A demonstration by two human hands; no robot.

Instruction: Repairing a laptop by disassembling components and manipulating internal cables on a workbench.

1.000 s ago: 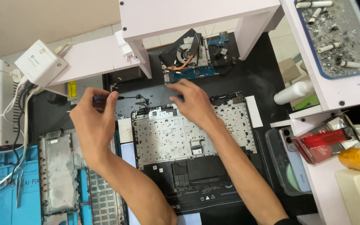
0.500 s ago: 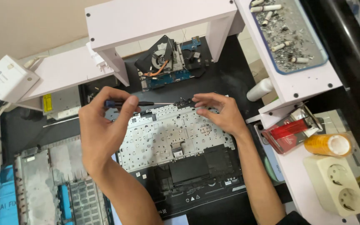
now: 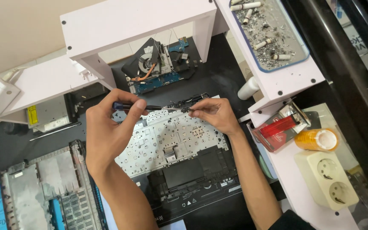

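**Mia:** The black desk (image 3: 222, 81) is crowded. A white shelf (image 3: 137, 21) stands over the back of it, and a tray of ash and cigarette ends (image 3: 269, 34) sits on the right part.

**Tom:** What is the person busy with?

**Mia:** An opened laptop base (image 3: 184, 170) lies in the middle, with the silver back of its keyboard (image 3: 162, 140) showing. The left hand (image 3: 107, 132) is closed around a small screwdriver (image 3: 150, 107). Its thin tip points at the top edge of the base.

**Tom:** And the other hand?

**Mia:** The right hand (image 3: 214, 115) has its fingertips pinched together right at the tip. Something tiny may be between them, but it is too small to tell.

**Tom:** Is much taken apart already?

**Mia:** It looks so. The blue board with the fan (image 3: 156, 68) lies apart under the shelf. A grey cover (image 3: 43, 191) lies at the lower left, and a silver drive (image 3: 47, 114) sits by the wall. The keyboard plate is not yet off, so that part seems left to do.
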